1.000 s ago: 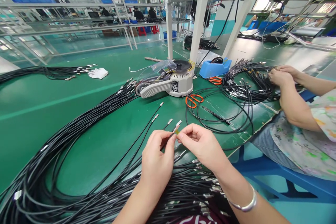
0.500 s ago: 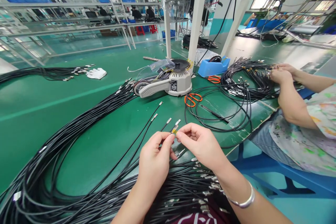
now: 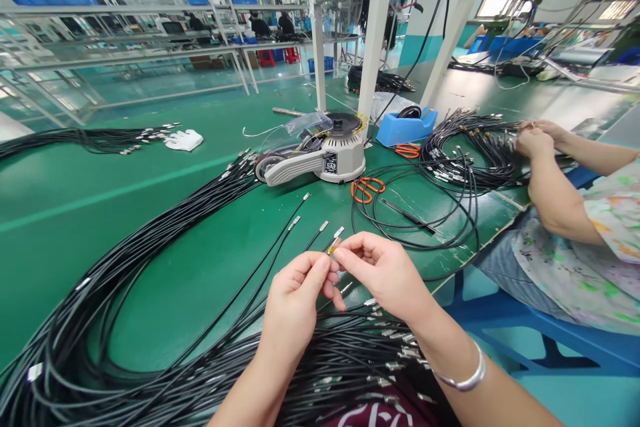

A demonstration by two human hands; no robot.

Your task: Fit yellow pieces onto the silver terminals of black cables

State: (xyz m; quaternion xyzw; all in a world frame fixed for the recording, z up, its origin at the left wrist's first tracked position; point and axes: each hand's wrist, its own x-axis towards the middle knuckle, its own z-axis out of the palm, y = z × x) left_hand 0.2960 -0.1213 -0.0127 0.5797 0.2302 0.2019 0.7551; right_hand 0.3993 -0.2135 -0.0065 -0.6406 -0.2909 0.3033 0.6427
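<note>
My left hand (image 3: 294,297) pinches the end of a black cable between thumb and forefinger; most of that cable is hidden behind my fingers. At its tip sits a small piece of yellow tape (image 3: 333,248), wrapped at the metal connector. My right hand (image 3: 384,275), with a silver bangle on the wrist, has thumb and fingertips closed on the tape and connector from the right. Just beyond my fingertips lie several loose cable ends with metal connectors (image 3: 295,222). A thick bundle of black cables (image 3: 145,247) curves from the left and passes beneath my forearms.
A round tape dispenser (image 3: 343,159) stands ahead on the green table, with orange-handled scissors (image 3: 368,190) beside it. Behind are a blue tape holder (image 3: 407,128) and a white glove (image 3: 184,140). At right, a co-worker's hands (image 3: 537,138) handle coiled cables (image 3: 450,170).
My fingertips have shifted slightly around the taped tip, and the lower fingers of my left hand have spread outward. The co-worker's hands moved a little.
</note>
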